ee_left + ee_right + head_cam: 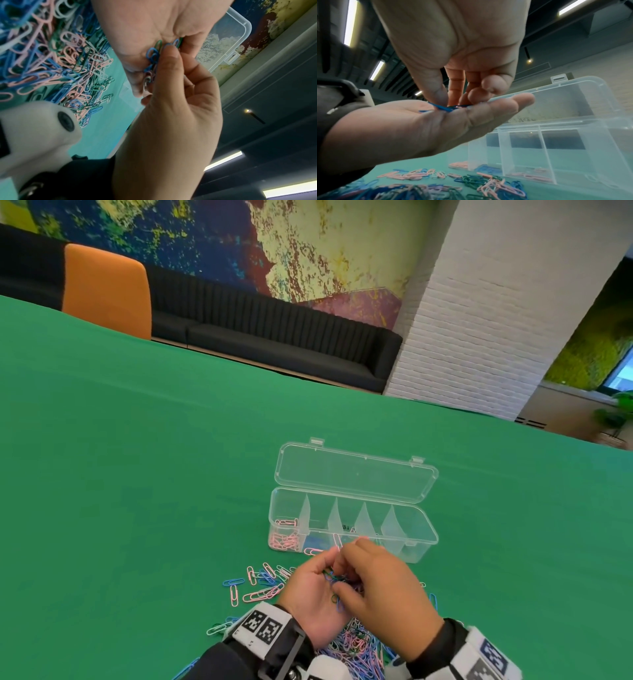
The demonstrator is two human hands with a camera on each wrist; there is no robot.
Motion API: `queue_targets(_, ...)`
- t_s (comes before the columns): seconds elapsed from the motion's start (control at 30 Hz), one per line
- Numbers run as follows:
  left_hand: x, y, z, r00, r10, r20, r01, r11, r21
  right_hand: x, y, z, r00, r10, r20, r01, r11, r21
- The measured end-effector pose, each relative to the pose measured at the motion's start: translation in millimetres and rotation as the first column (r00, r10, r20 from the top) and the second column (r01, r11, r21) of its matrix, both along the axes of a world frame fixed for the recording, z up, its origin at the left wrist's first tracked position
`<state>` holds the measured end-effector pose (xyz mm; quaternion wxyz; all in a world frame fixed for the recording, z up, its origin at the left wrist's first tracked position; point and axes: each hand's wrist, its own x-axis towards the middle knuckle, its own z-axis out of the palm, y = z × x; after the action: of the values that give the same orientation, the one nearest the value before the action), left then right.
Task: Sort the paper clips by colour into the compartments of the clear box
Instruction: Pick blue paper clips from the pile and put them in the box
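right now you are cupping a small bunch of paper clips (335, 583) in your left hand (313, 594) near the table's near edge, your right hand (380, 583) pinching a blue one, likely bound for the clear box (419, 544) just beyond.

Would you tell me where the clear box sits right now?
In the head view the clear box lies open on the green table, just beyond both hands, right of centre.

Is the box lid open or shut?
Open: the lid lies folded back behind the box, compartments exposed.
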<state>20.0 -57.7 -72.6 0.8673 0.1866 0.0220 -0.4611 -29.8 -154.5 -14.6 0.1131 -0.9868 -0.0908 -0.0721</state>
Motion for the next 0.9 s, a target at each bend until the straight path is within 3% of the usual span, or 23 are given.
queue_targets(0.1,0,-1,-4,0.998,0.026,0.061,-0.026,1.000,-0.008,2,4,1,0.998,-0.037,0.043,0.040,0.996,-0.082)
queue_targets(0.23,2,-1,-6,1.000,-0.011,0.006,0.011,0.999,-0.049,0,6,2,0.994,-0.049,0.095,0.063,0.987,-0.148)
queue_targets(0.4,2,-1,0,0.999,0.019,-0.037,-0.023,0.994,-0.109,-10,-6,4,0.997,-0.025,0.076,0.027,0.999,-0.034)
queue_targets(0.53,2,-1,0,0.999,0.033,-0.007,-0.034,0.996,-0.087,-25,-24,16,0.998,-0.037,-0.051,0.043,0.992,0.116)
queue_targets(0.67,1,-1,1,0.999,0.021,-0.025,-0.023,0.996,-0.085,-23,-58,33,0.981,-0.193,0.021,0.188,0.972,0.144)
queue_targets(0.77,1,0,2,0.999,0.018,-0.033,-0.021,0.996,-0.085,1,-92,39,0.921,-0.381,0.075,0.368,0.918,0.147)
queue_targets(0.9,0,1,6,0.998,0.036,-0.053,-0.040,0.995,-0.091,38,-127,34,0.858,-0.514,0.024,0.503,0.848,0.167)
